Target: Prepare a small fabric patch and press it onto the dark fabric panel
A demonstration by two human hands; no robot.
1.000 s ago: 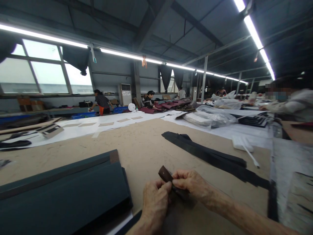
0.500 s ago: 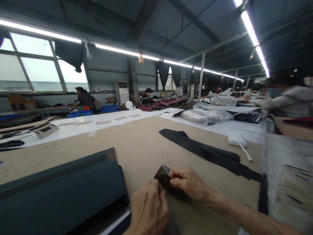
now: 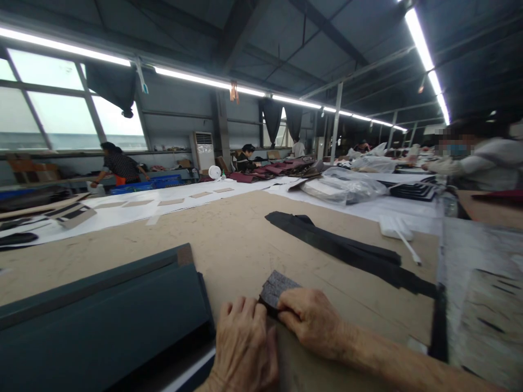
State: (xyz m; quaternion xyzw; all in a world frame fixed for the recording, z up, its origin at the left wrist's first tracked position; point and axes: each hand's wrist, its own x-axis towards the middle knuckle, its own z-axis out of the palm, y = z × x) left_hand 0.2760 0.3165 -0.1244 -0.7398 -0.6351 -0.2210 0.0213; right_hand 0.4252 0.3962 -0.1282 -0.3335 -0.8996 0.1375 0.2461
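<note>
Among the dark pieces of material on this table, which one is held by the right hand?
The small grey piece; the larger green stack and long black strips lie unheld on either side.

The grey piece looks matt and felt-like.

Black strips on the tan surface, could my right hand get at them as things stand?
Probably yes: the black strips lie just beyond your right hand, with only tan surface showing between, though that hand grips a small grey piece.
</note>
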